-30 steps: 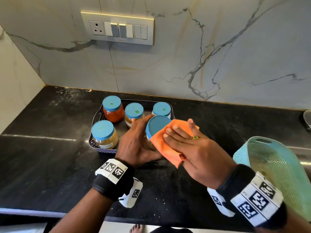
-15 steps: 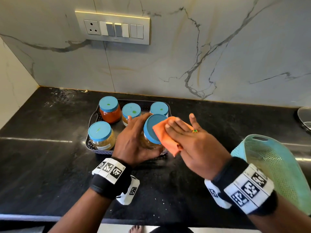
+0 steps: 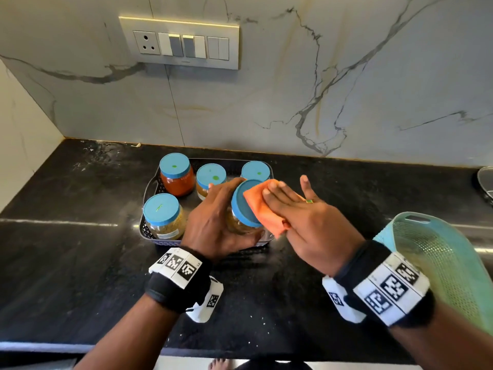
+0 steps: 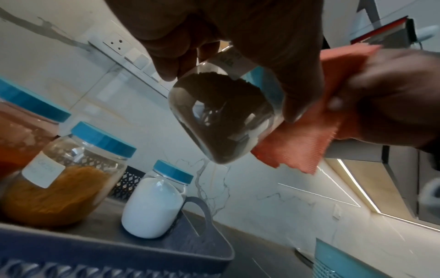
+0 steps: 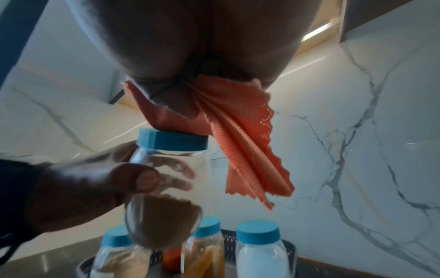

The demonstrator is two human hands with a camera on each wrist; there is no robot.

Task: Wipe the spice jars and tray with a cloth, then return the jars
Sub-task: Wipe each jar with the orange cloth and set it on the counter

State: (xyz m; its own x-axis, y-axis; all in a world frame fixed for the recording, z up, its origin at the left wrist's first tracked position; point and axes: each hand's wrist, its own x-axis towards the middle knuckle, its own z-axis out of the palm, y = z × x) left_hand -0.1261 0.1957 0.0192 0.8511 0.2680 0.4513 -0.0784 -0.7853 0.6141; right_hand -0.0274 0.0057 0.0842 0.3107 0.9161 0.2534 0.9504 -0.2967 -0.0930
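Head view shows my left hand (image 3: 213, 225) wrapped around a tilted spice jar (image 3: 241, 212), lifted just above the near right corner of the tray (image 3: 149, 188). My right hand (image 3: 304, 220) presses the orange cloth (image 3: 262, 212) flat-fingered on its blue lid. Four other jars (image 3: 163, 215) stand in the tray on the black surface (image 3: 66, 263).

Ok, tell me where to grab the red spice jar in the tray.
Grip the red spice jar around its blue lid from above: it stands upright in the tray's back left corner, with a neighbour close on its right, and only the top is free.
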